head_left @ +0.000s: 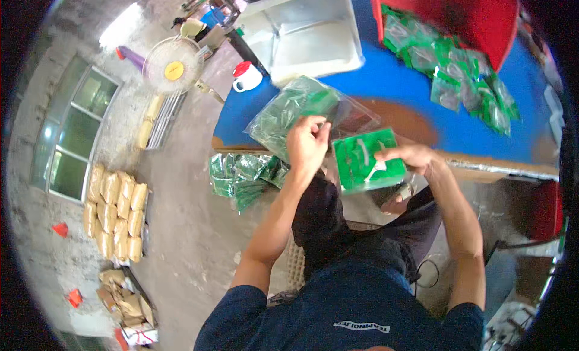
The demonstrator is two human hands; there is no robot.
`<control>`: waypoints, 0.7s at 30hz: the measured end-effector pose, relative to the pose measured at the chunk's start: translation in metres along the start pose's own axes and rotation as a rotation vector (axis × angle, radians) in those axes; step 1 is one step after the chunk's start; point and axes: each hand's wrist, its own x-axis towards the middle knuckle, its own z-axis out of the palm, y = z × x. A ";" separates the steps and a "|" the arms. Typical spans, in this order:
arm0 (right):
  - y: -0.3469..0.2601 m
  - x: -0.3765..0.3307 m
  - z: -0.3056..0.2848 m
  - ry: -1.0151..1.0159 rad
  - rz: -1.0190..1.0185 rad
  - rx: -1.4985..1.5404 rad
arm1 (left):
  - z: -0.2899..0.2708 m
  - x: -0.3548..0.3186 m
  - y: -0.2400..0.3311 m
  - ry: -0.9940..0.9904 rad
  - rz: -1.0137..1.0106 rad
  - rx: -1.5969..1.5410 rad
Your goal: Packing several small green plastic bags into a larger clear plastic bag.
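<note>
My left hand point(307, 143) pinches the mouth of a clear bag point(301, 109) w/ green packs, holding it open over the table point(392, 79) edge. Right hand point(413, 158) grips a green pack point(365, 161) flat, fingers closed, angled toward the opening.

The person wore a dark navy short-sleeved T-shirt point(356, 303), its sleeves ending above the elbows, so both forearms were bare all the way down to the fingers. A small strip of white lettering sat on the chest of the shirt. Below it were dark trousers point(338, 224). The left hand point(306, 143) and the right hand point(416, 156) wore no gloves, rings or watch.
</note>
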 end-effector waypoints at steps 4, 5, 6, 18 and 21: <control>-0.013 0.014 -0.009 -0.087 0.142 -0.002 | -0.014 0.016 0.009 -0.011 0.005 -0.051; -0.008 0.022 -0.014 -0.126 0.176 0.014 | -0.016 0.016 0.012 -0.013 0.012 -0.025; -0.008 0.026 -0.019 -0.141 0.188 0.031 | -0.018 0.018 0.016 -0.041 0.040 0.039; 0.010 0.059 0.028 0.521 -0.204 0.256 | -0.026 0.030 0.028 -0.106 0.125 0.151; 0.008 0.068 0.036 0.478 -0.250 0.200 | -0.023 0.030 0.026 -0.112 0.127 0.140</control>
